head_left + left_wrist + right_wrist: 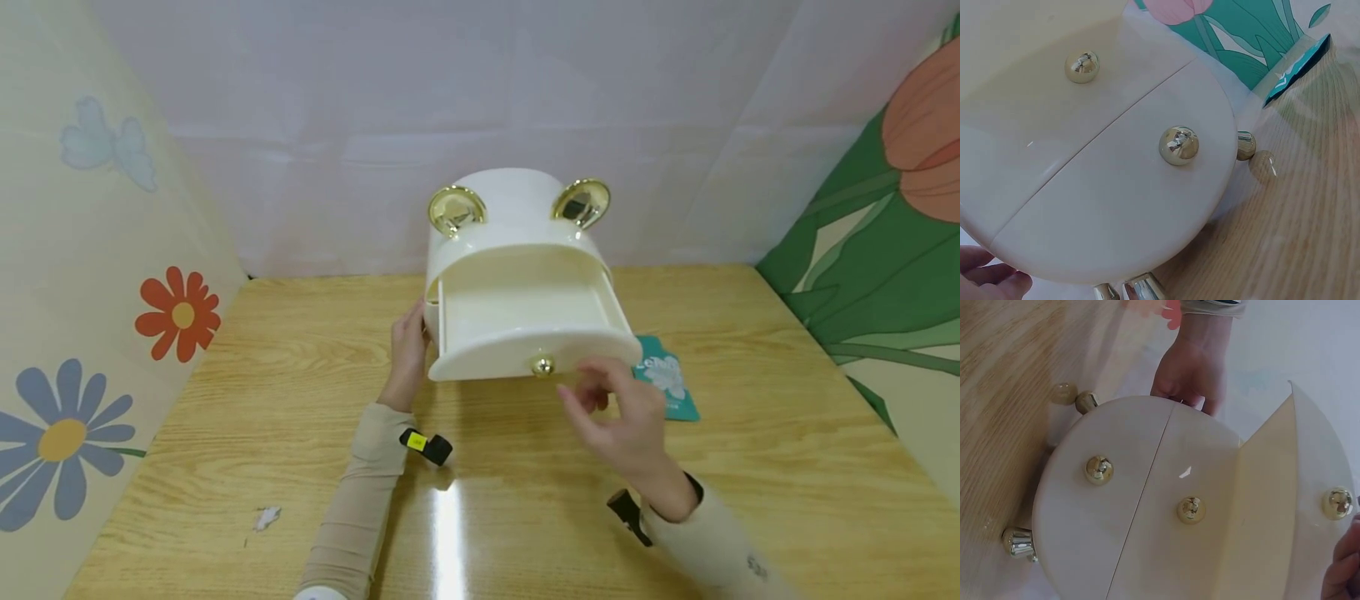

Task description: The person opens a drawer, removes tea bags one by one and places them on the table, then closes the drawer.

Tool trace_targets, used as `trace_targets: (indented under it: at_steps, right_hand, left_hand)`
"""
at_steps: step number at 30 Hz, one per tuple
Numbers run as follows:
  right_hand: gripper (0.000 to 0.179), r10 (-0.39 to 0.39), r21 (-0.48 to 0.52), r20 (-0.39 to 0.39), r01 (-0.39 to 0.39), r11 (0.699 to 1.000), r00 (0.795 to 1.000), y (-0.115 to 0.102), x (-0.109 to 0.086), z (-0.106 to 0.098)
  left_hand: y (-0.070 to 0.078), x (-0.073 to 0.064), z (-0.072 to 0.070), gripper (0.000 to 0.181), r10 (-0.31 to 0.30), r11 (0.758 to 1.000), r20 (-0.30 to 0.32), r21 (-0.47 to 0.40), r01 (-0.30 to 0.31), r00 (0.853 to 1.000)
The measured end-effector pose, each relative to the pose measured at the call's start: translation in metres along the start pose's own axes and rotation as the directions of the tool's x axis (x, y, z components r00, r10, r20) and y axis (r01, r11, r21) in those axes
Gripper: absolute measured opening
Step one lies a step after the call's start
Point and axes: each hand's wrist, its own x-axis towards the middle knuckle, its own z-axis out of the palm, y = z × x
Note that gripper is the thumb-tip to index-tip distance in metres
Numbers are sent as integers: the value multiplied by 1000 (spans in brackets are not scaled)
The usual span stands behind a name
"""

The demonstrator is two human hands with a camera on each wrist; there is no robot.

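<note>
Head view bright, light soft and even, apparently from above; long white glare streak on near worktop (517,517). Sharp highlights on gold ears (457,208) and drawer knob (543,365). Soft shadow beneath white drawer box (517,183). Wrist views dimmer, hazy, low in contrast; box front greyish, with small bright glint, worktop darkened along its underside. Fine detail smeared; lettering on teal packet (667,383) soft.

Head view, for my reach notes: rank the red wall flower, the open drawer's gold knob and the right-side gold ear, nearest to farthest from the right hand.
1. Gold knob, on the open drawer, just left of the right hand.
2. Right-side gold ear, farther back, atop the white unit.
3. Red wall flower, far left.
</note>
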Motion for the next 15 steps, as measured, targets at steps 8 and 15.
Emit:
trace_targets:
  at_steps: [8, 15]
  right_hand:
    - [36, 40, 38, 29, -41, 998, 999, -3, 1, 8]
    - [35, 74, 83, 26, -76, 994, 997, -2, 0, 14]
  left_hand:
    - [-1, 1, 1, 27, -8, 1000, -22, -12, 8, 1000]
    - [0, 1, -1, 30, -11, 1000, 0, 5, 11, 1000]
